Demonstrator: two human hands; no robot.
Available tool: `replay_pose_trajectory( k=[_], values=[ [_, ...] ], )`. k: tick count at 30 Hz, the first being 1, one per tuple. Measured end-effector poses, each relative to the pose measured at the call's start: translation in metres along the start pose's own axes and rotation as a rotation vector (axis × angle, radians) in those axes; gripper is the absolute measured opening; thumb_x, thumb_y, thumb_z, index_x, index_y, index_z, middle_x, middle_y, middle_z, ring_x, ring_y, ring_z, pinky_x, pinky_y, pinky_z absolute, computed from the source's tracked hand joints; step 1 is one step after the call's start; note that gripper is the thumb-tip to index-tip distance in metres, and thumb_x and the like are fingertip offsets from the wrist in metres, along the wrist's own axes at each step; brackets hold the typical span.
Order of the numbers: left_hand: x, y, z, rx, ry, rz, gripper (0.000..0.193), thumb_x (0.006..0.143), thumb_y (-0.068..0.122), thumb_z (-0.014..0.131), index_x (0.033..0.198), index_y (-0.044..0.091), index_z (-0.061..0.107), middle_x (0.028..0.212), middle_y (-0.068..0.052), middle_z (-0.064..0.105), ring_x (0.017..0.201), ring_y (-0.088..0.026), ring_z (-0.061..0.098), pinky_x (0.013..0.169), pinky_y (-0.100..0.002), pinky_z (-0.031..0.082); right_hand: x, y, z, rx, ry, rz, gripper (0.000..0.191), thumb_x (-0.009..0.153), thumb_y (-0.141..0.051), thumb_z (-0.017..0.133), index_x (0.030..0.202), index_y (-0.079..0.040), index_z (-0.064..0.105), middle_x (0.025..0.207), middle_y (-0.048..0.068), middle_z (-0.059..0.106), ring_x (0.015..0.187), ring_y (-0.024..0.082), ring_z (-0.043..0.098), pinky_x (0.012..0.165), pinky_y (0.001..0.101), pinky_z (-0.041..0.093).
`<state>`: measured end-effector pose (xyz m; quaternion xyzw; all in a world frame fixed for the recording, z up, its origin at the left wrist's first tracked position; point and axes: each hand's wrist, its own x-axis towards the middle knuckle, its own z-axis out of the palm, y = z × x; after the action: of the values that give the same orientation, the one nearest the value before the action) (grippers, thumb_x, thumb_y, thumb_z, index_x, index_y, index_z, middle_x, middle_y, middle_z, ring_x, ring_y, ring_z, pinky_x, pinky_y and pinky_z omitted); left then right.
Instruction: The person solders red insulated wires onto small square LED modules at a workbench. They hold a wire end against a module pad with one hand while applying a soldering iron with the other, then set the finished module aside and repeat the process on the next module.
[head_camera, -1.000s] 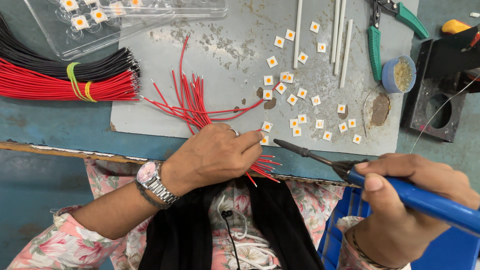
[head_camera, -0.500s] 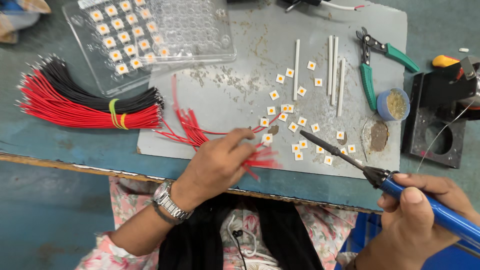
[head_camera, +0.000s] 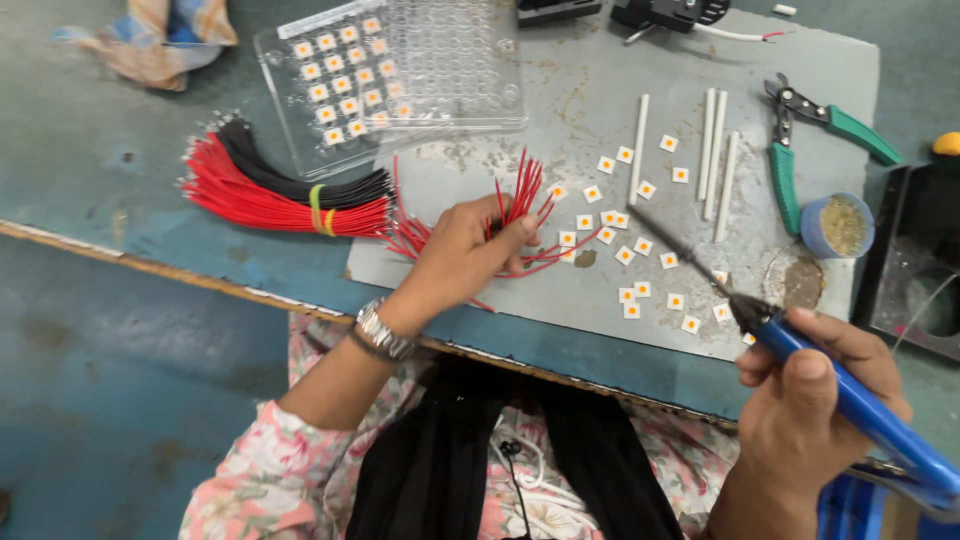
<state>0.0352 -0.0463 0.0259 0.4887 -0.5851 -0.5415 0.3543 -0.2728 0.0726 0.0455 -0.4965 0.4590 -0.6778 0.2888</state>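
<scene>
Four white rods (head_camera: 715, 160) are lying on the grey mat (head_camera: 600, 90), and roughly twenty small white squares with orange centres (head_camera: 640, 246) are scattered between them and the bench (head_camera: 150, 250) edge. One clear tray (head_camera: 440, 70) is holding about fifteen more. The count of loose red wires (head_camera: 520, 195) is hard to make out; the blue soldering iron (head_camera: 850, 400) is running off the lower right corner. The left hand (head_camera: 460, 250) is pinching a fan of those wires over the mat, wrist bent, watch showing. The right hand (head_camera: 810, 400) is gripping the iron, tip angled toward the squares.
</scene>
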Motion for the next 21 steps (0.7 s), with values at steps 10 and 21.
replay_pose_trajectory(
  k=[10,21],
  values=[
    [0.01,-0.019,-0.004,-0.485,0.002,0.105,0.038,0.105,0.028,0.059,0.122,-0.005,0.066,0.118,-0.013,0.074,0.109,-0.015,0.073,0.094,-0.029,0.06,-0.019,0.006,0.064,0.09,-0.311,0.129,0.032,0.112,-0.024,0.062,0.133,-0.004,0.05,0.113,0.023,0.07,0.085,0.024,0.077,0.074,0.0348,0.064],
    [0.007,-0.039,-0.013,-0.851,0.154,0.198,0.03,0.11,0.027,0.062,0.111,-0.002,0.066,0.103,-0.015,0.072,0.092,-0.023,0.073,0.086,-0.038,0.061,-0.059,0.023,0.17,-0.363,-0.559,-0.191,0.058,0.086,0.002,0.082,0.126,-0.012,0.043,0.125,0.021,0.063,0.1,0.027,0.074,0.082,0.0352,0.061]
  ],
)
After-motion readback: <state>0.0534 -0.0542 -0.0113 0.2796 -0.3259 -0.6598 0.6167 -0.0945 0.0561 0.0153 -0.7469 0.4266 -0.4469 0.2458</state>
